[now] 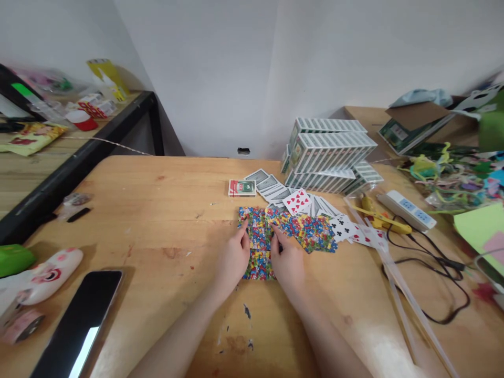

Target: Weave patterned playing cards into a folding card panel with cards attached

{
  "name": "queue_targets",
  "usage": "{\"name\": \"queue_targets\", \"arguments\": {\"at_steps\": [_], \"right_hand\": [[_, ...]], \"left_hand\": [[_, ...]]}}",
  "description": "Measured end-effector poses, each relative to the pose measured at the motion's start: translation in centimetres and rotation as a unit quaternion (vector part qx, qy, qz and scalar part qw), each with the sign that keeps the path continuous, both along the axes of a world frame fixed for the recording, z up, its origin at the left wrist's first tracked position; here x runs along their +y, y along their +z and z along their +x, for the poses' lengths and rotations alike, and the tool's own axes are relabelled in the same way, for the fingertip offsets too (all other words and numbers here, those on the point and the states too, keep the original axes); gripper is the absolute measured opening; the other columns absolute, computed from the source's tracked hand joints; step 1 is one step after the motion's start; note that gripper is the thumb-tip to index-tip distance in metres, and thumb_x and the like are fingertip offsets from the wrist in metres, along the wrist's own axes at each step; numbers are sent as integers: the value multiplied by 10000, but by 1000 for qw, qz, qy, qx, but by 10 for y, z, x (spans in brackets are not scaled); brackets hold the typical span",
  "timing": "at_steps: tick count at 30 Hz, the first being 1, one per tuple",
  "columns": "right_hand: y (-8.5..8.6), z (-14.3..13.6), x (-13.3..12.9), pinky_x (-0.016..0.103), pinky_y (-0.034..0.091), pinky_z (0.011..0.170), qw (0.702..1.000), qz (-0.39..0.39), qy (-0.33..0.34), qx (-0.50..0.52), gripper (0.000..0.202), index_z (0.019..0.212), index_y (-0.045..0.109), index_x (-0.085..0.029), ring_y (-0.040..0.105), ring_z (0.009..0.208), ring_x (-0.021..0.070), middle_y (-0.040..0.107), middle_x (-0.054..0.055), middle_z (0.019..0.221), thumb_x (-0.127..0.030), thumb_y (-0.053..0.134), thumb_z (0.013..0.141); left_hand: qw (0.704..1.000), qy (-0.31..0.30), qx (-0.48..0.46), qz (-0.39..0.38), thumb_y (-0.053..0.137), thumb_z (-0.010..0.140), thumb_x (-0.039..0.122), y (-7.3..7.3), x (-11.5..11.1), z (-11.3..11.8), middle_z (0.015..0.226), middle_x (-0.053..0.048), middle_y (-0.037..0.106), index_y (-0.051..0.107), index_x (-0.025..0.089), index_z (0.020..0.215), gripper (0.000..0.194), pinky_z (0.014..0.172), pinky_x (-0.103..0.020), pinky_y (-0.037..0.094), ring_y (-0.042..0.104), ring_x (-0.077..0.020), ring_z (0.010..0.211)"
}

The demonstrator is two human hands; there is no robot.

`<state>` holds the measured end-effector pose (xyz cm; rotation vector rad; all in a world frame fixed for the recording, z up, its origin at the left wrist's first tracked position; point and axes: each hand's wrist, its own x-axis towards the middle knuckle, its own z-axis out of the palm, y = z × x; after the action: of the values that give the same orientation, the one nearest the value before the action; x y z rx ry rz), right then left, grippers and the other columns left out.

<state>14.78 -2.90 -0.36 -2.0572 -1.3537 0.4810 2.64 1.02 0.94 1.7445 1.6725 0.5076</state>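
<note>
Near the middle of the wooden table (157, 220) lies a group of multicoloured patterned sheets (259, 231), densely printed in red, blue, yellow and green. My left hand (233, 257) pinches the left edge of the upper sheet. Opposite it, my right hand (289, 262) has its fingers closed at that sheet's right edge. A lower patterned sheet (259, 265) shows between the two hands, nearer to me. To the right, more patterned sheets (311, 231) overlap in a slanting row. My fingers cover parts of the edges.
Playing cards (297, 201) lie spread behind the sheets, beside a card box (242, 188). Striped boxes (331, 152) are stacked at the back right. A glue gun (388, 218), power strip (407, 210) and black cable (452, 310) sit right; a phone (79, 320) lies left.
</note>
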Motion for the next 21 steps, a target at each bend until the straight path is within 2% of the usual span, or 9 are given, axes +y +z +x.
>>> {"name": "queue_targets", "arguments": {"at_steps": [3,5,7,8,10,11,14,16,21], "right_hand": [[2,-1,0,238,340,427,1000,0,-9,-20,392,1111,592,-203,529,413,161,626,34,549,-333,340,841],[5,-1,0,240,369,458,1000,16,-9,-8,397,1135,573,-207,561,478,170,650,44,619,-342,349,835],[7,0,0,241,394,490,999,34,-10,23,415,1162,548,-201,574,529,170,658,46,677,-359,351,832],[8,1,-1,240,402,500,998,41,-12,40,428,1175,536,-195,571,539,167,652,43,680,-370,349,832],[8,1,-3,236,403,502,996,54,-20,71,455,1198,514,-178,545,518,156,617,23,625,-388,344,832],[8,1,-3,232,399,497,994,59,-21,87,470,1217,494,-170,524,497,148,585,6,585,-393,349,829],[6,0,-5,212,349,433,987,67,-20,148,549,1278,402,-144,426,412,119,460,-54,495,-417,410,802],[6,-1,-5,201,313,404,979,75,-25,188,603,1295,358,-129,383,396,106,405,-74,488,-423,457,777],[7,-1,-5,200,318,430,962,88,-40,256,612,1284,347,-112,364,441,98,365,-73,534,-411,484,768]], "left_hand": [[1000,-10,11,3,321,843,294,1,1,-2,485,-5,548,471,150,1232,441,387,-206,224,352,-89,347],[1000,-16,-14,2,313,852,316,1,1,-4,554,-25,600,465,171,1238,440,422,-213,303,432,-107,395],[997,-22,-72,11,311,857,337,-1,-1,-7,775,-66,666,432,198,1261,444,556,-250,417,567,-143,579],[993,-20,-111,28,325,855,342,-2,-2,-9,976,-92,647,398,203,1281,454,673,-278,443,601,-164,767],[983,-3,-178,52,374,839,346,-6,-3,-12,1282,-110,471,318,190,1321,510,877,-323,395,487,-197,1103],[977,9,-206,50,402,828,345,-8,-4,-13,1327,-111,419,282,185,1337,547,914,-331,376,439,-203,1161],[963,22,-266,23,503,774,320,-13,-5,-17,1370,-118,358,188,178,1367,686,967,-356,340,376,-220,1220],[960,13,-281,7,548,737,276,-14,-5,-18,1385,-108,336,188,177,1367,732,1003,-362,299,343,-225,1243],[946,10,-321,-49,465,747,213,-13,-2,-24,1392,-66,338,294,174,1339,618,1049,-347,221,306,-214,1265]]}}
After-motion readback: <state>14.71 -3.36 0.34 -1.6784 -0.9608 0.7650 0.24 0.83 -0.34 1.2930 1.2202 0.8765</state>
